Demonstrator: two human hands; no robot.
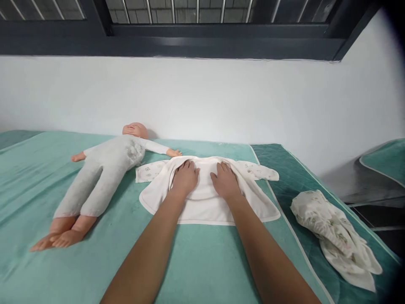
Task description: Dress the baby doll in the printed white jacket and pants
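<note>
A small white baby jacket (205,211) lies spread on the green bed cover, its front panels folded outward and its patterned sleeves stretched to both sides. My left hand (185,177) rests on the inside of the jacket near the left panel, fingers extended, some fingertips under the cloth edge. Mirroring it, my right hand (225,180) lies on the right side of the opening, fingers stretched toward the collar. Neither hand visibly grips anything. To the left a baby doll (107,160) with a white cloth body lies on its back, one arm reaching near the jacket's left sleeve.
A crumpled white patterned cloth (335,236) lies on the darker green cover (303,181) at the right. Behind the bed stands a white wall (202,97) under a dark barred window frame (202,40). A green padded edge (386,160) juts in at far right.
</note>
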